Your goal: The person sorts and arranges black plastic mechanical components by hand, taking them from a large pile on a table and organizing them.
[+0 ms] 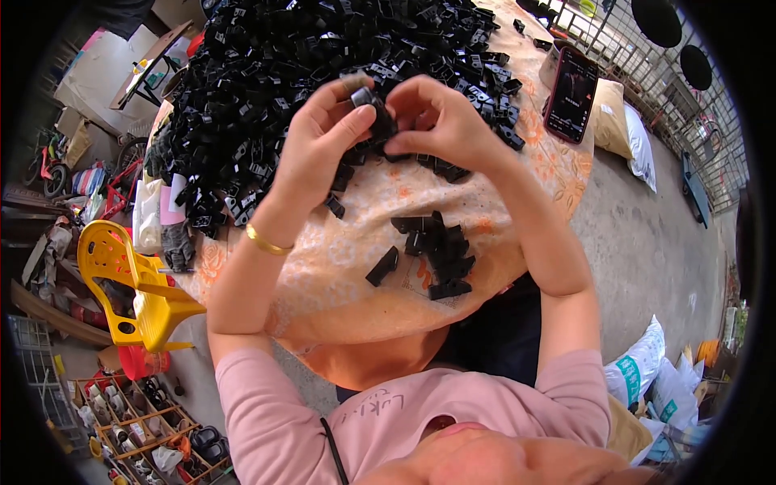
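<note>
Over the near edge of a large heap of small black plastic parts (267, 73), both hands meet around one black plastic part (369, 100). My left hand (325, 129) pinches it between thumb and fingers, with a tan wrap on one fingertip and a gold bangle at the wrist. From the other side, the curled fingers of my right hand (432, 121) close on the same part and cover some of it. Closer to me, a smaller cluster of black parts (440, 250) lies on the orange floral tablecloth (347, 283).
A phone (571, 95) leans upright at the table's right side. A yellow plastic chair (141, 279) stands at the left, near a wooden shoe rack (145, 420). White sacks (647, 372) lie on the floor at the lower right, and a dark glove (178, 246) hangs at the table's left edge.
</note>
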`<state>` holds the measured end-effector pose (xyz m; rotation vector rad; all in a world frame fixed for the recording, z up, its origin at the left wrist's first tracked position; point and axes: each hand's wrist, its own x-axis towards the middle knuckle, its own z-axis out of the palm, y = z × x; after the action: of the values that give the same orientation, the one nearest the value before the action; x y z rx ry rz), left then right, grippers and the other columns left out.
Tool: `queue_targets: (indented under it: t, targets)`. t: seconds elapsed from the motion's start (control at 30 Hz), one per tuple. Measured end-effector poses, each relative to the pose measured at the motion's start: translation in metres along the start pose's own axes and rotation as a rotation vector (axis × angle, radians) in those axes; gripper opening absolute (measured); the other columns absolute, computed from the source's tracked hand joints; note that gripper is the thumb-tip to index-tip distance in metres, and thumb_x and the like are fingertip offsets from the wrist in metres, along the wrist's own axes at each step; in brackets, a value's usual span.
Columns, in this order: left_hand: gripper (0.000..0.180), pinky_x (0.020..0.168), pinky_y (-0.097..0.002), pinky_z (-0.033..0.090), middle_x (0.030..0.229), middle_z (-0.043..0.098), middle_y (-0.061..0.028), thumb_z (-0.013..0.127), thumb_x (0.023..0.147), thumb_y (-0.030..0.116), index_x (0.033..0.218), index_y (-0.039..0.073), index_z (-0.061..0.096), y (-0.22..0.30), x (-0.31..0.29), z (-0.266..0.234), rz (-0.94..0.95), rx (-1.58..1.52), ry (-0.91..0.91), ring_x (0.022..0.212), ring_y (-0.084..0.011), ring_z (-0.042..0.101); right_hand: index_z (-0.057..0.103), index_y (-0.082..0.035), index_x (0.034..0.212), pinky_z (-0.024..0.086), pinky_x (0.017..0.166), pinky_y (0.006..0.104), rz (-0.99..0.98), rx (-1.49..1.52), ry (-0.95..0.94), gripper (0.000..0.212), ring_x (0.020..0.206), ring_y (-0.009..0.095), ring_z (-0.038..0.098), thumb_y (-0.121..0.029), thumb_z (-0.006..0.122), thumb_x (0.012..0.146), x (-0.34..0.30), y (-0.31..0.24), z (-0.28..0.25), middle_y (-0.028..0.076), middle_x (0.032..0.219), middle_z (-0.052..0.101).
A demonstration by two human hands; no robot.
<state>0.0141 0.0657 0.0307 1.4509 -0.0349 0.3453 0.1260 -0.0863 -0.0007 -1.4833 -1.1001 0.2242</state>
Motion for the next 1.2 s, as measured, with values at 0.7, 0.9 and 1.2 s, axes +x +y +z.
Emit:
queue_targets:
  t: [0.7,0.9,1.2]
  targets:
    - [0.032,0.080,-0.0347,0.044,0.089,0.051,-0.0091,0.071,0.058,0.004,0.089,0.005,0.060,0.002,-0.025,-0.025,0.020,1.587,-0.732,0.089,-0.0274,0.049,0.060,0.002,0.101,0.049,0.069,0.0243,0.249,0.005,-0.556,0.030,0.077,0.011,0.060,0.002,0.048,0.074,-0.007,0.002,-0.002,0.008,0.085,0.064]
    - [0.022,0.065,-0.0276,0.048,0.079,0.059,-0.0112,0.066,0.068,0.003,0.087,0.001,0.054,0.005,-0.011,-0.013,-0.005,0.969,-0.291,0.070,-0.0222,0.059,0.060,0.003,0.103,0.052,0.064,0.0238,0.203,0.250,-0.187,0.027,0.074,0.010,0.060,0.002,0.049,0.078,-0.004,0.000,0.006,0.008,0.088,0.063]
    - [0.033,0.076,-0.0224,0.048,0.093,0.061,-0.0042,0.069,0.070,-0.005,0.099,-0.002,0.055,-0.023,0.002,-0.017,-0.057,0.222,-0.022,0.084,-0.0098,0.057,0.061,0.005,0.100,0.052,0.060,0.0226,0.254,0.251,-0.045,0.018,0.064,0.011,0.061,-0.002,0.053,0.085,-0.003,0.008,0.019,0.008,0.082,0.064]
